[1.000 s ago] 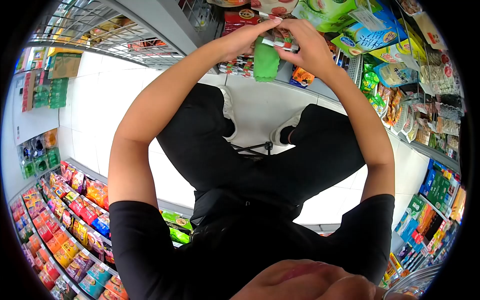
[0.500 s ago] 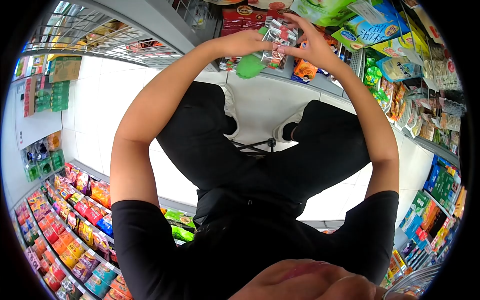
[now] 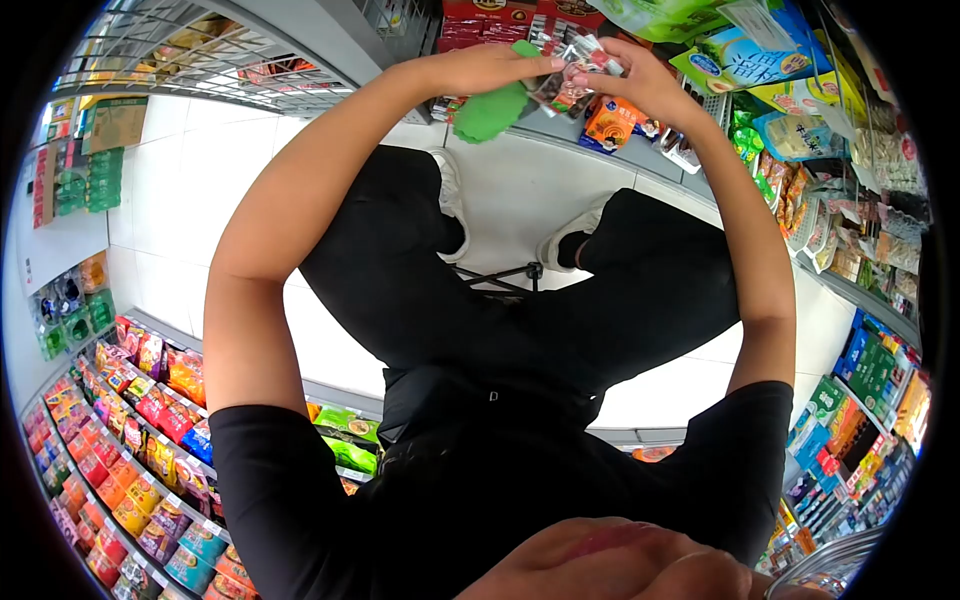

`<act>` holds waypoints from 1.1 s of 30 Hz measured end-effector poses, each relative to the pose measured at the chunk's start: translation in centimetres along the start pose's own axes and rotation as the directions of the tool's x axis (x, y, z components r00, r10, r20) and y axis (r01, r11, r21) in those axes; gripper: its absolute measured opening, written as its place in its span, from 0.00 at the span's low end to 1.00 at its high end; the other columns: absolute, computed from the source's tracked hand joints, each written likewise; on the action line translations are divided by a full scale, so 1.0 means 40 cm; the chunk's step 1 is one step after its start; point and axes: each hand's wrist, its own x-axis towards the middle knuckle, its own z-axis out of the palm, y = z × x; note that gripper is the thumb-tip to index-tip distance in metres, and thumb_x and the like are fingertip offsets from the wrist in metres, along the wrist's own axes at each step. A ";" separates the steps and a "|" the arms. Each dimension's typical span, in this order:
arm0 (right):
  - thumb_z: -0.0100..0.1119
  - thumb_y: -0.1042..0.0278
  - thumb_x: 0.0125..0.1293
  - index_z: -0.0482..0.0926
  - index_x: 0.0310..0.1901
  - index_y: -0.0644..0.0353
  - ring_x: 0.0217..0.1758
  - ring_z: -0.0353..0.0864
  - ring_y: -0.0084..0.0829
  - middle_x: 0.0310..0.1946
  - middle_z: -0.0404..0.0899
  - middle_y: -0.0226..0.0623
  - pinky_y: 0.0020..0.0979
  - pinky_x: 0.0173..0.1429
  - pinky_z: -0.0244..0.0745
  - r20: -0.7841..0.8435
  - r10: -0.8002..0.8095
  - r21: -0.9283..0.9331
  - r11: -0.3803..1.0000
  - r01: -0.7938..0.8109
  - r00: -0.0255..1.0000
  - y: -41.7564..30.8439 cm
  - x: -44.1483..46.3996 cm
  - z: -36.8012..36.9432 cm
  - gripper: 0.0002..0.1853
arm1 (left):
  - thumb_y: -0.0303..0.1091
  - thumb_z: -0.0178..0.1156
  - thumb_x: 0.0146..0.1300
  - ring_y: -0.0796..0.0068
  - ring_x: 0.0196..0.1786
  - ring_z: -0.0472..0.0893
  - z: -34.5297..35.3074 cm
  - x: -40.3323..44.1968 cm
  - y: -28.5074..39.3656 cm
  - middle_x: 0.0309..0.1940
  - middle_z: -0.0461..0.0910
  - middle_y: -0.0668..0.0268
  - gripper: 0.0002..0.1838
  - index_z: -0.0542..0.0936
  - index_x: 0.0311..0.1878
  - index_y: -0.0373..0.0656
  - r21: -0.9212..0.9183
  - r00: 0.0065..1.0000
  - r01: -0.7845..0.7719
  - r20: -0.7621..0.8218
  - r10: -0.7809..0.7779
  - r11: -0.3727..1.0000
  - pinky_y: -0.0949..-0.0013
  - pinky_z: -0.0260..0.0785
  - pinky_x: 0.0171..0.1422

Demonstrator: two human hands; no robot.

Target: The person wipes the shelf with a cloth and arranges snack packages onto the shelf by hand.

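Observation:
My left hand [image 3: 500, 68] reaches in over the low shelf, with a green cloth [image 3: 490, 115] hanging beneath its closed fingers. Its thumb points at a clear-wrapped snack packet [image 3: 568, 98] with red and white print. My right hand [image 3: 645, 82] grips that packet from the other side, thumb and fingers bent round its edge. The left fingers are partly hidden behind the cloth and the packet, so whether they also press the packet is unclear. Just below my right hand lies an orange and blue snack pack [image 3: 610, 124] on the shelf.
Red boxes [image 3: 475, 32] stand behind the packet. Large blue and green bags [image 3: 750, 55] fill the shelf on the right. A wire rack [image 3: 240, 70] is at upper left. My knees spread over the white tiled floor [image 3: 500, 190]. Snack shelves [image 3: 150, 450] line the area behind me.
Both hands and the packet have shifted slightly, the packet tilting between them. More of the green cloth now shows, hanging farther left. The whole view has moved a little.

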 end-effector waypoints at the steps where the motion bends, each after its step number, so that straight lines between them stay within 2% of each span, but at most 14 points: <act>1: 0.71 0.49 0.66 0.80 0.54 0.60 0.41 0.81 0.20 0.42 0.84 0.30 0.26 0.46 0.78 -0.016 0.029 -0.092 0.995 -0.031 0.999 0.015 0.002 -0.024 0.25 | 0.66 0.53 0.72 0.73 0.33 0.78 -0.014 0.007 -0.010 0.29 0.80 0.64 0.34 0.86 0.45 0.39 0.111 0.998 -0.029 0.050 0.023 0.993 0.65 0.71 0.38; 2: 0.71 0.43 0.64 0.81 0.56 0.61 0.41 0.84 0.29 0.42 0.85 0.38 0.31 0.47 0.79 -0.076 -0.021 -0.183 0.983 0.007 0.997 0.059 0.006 -0.039 0.30 | 0.64 0.55 0.72 0.73 0.33 0.78 -0.029 0.009 -0.022 0.28 0.80 0.63 0.32 0.87 0.43 0.39 0.219 0.994 -0.061 0.102 0.039 0.974 0.64 0.71 0.39; 3: 0.70 0.42 0.63 0.81 0.56 0.62 0.42 0.85 0.33 0.42 0.86 0.41 0.34 0.48 0.79 -0.124 -0.003 -0.270 0.962 -0.031 0.992 0.122 0.014 -0.053 0.31 | 0.62 0.57 0.72 0.72 0.32 0.78 -0.043 0.005 -0.029 0.27 0.80 0.62 0.31 0.87 0.41 0.38 0.325 0.987 -0.097 0.155 0.048 0.941 0.63 0.71 0.39; 4: 0.70 0.40 0.63 0.81 0.56 0.62 0.44 0.86 0.38 0.43 0.86 0.43 0.37 0.49 0.79 -0.177 0.010 -0.351 0.933 -0.073 0.984 0.191 0.023 -0.064 0.32 | 0.56 0.62 0.70 0.70 0.32 0.78 -0.054 -0.003 -0.034 0.26 0.79 0.60 0.26 0.86 0.36 0.37 0.340 0.985 -0.127 0.155 0.078 0.932 0.63 0.72 0.41; 8: 0.66 0.38 0.63 0.80 0.58 0.61 0.50 0.85 0.51 0.48 0.86 0.52 0.46 0.55 0.78 -0.337 -0.026 -0.608 0.769 -0.197 0.941 0.319 0.047 -0.046 0.34 | 0.55 0.62 0.70 0.67 0.33 0.78 -0.060 -0.004 -0.056 0.27 0.79 0.58 0.25 0.87 0.39 0.37 0.287 0.983 -0.091 0.181 0.039 0.954 0.63 0.72 0.44; 11: 0.64 0.41 0.65 0.80 0.59 0.58 0.54 0.84 0.53 0.51 0.85 0.52 0.48 0.59 0.77 -0.289 0.120 -0.591 0.758 -0.275 0.950 0.314 0.107 -0.039 0.31 | 0.55 0.61 0.71 0.62 0.41 0.79 -0.060 -0.009 -0.054 0.34 0.80 0.55 0.25 0.87 0.41 0.37 0.258 0.979 -0.093 0.202 0.041 0.962 0.61 0.72 0.50; 14: 0.63 0.42 0.65 0.79 0.60 0.57 0.57 0.83 0.53 0.52 0.84 0.52 0.47 0.61 0.77 -0.235 0.098 -0.621 0.750 -0.227 0.967 0.392 0.205 -0.043 0.30 | 0.54 0.61 0.71 0.54 0.54 0.77 -0.058 -0.022 -0.038 0.45 0.77 0.50 0.23 0.87 0.45 0.39 0.289 0.982 -0.067 0.189 0.011 0.955 0.59 0.69 0.60; 17: 0.62 0.42 0.65 0.80 0.59 0.56 0.58 0.82 0.53 0.53 0.84 0.53 0.48 0.62 0.77 -0.334 0.140 -0.564 0.763 -0.317 0.932 0.446 0.272 -0.007 0.29 | 0.54 0.63 0.68 0.66 0.31 0.81 -0.043 -0.023 -0.077 0.27 0.84 0.59 0.24 0.88 0.35 0.38 0.234 0.979 -0.202 0.042 0.198 0.951 0.62 0.74 0.41; 20: 0.61 0.42 0.65 0.80 0.59 0.56 0.60 0.81 0.52 0.55 0.83 0.52 0.48 0.64 0.76 -0.402 0.269 -0.508 0.730 -0.458 0.875 0.435 0.295 0.052 0.29 | 0.53 0.62 0.70 0.57 0.53 0.76 -0.064 -0.027 -0.052 0.43 0.79 0.53 0.22 0.88 0.45 0.40 0.267 0.987 -0.069 0.161 0.026 0.961 0.60 0.69 0.60; 23: 0.60 0.42 0.65 0.81 0.58 0.55 0.60 0.82 0.50 0.56 0.84 0.50 0.47 0.63 0.76 -0.444 0.370 -0.438 0.704 -0.558 0.816 0.447 0.311 0.077 0.28 | 0.53 0.64 0.67 0.63 0.30 0.80 -0.053 -0.023 -0.087 0.27 0.82 0.57 0.23 0.88 0.35 0.39 0.228 0.979 -0.206 0.040 0.202 0.952 0.59 0.73 0.42; 25: 0.61 0.40 0.65 0.81 0.59 0.55 0.60 0.82 0.50 0.54 0.84 0.50 0.46 0.62 0.76 -0.457 0.465 -0.346 0.692 -0.634 0.758 0.453 0.324 0.087 0.29 | 0.52 0.63 0.69 0.61 0.45 0.76 -0.069 -0.030 -0.064 0.35 0.81 0.56 0.21 0.88 0.41 0.40 0.229 0.989 -0.109 0.124 0.083 0.967 0.60 0.69 0.54; 26: 0.60 0.41 0.65 0.82 0.57 0.54 0.60 0.82 0.49 0.55 0.84 0.49 0.47 0.61 0.77 -0.489 0.436 -0.343 0.700 -0.626 0.756 0.457 0.328 0.093 0.28 | 0.51 0.62 0.71 0.59 0.52 0.73 -0.075 -0.031 -0.053 0.40 0.80 0.56 0.20 0.88 0.44 0.41 0.234 0.986 -0.063 0.162 0.025 0.970 0.61 0.67 0.61; 28: 0.59 0.41 0.66 0.84 0.54 0.53 0.60 0.83 0.47 0.55 0.84 0.47 0.47 0.59 0.79 -0.549 0.376 -0.336 0.718 -0.609 0.747 0.459 0.328 0.121 0.26 | 0.51 0.62 0.71 0.59 0.52 0.73 -0.073 -0.031 -0.056 0.39 0.80 0.56 0.20 0.88 0.44 0.41 0.228 0.990 -0.103 0.123 0.076 0.968 0.61 0.67 0.61; 33: 0.58 0.40 0.66 0.87 0.50 0.55 0.57 0.85 0.46 0.53 0.86 0.45 0.46 0.56 0.81 -0.621 0.444 -0.244 0.673 -0.698 0.646 0.419 0.352 0.156 0.26 | 0.51 0.62 0.71 0.57 0.51 0.73 -0.069 -0.026 -0.066 0.38 0.80 0.55 0.20 0.87 0.43 0.40 0.201 0.987 -0.139 0.106 0.120 0.970 0.61 0.65 0.63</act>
